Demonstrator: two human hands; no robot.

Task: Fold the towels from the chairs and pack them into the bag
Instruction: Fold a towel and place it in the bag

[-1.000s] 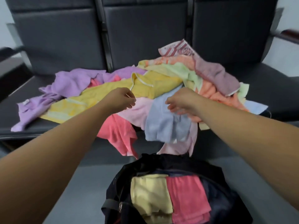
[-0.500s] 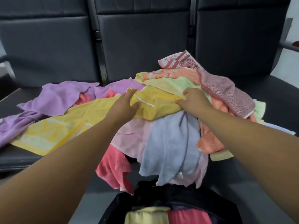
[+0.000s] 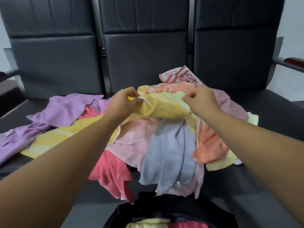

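**Q:** Where are the hands?

**A:** Two bare forearms reach forward from the bottom corners. The left hand and right hand are both at the top of a heap of towels, a little apart from each other.

**Q:** Are they holding anything?

**A:** Yes. The left hand pinches a white-hemmed edge of a yellow towel between its thumb and curled fingers. The right hand, fingers also curled, pinches the same towel's upper edge, just beside a pale green towel. The cloth is bunched between the two hands. Its far end trails down to the left across the seat.

**Q:** What else is in the heap?

**A:** A purple towel is spread out on the left. A pale pink towel, a pale blue towel and a coral towel hang over the front edge of the seat. An orange patterned towel lies on the right, under the right forearm. A red-and-white patterned towel sits at the back.

**Q:** What are they lying on?

**A:** A row of dark grey padded chairs, with three backrests side by side.

**Q:** And the bag?

**A:** A black bag stands open on the floor at the bottom centre, just below the hanging towels. Two folded towels lie inside it, touching. The folded yellow towel is on the left and the folded pink towel is on the right.
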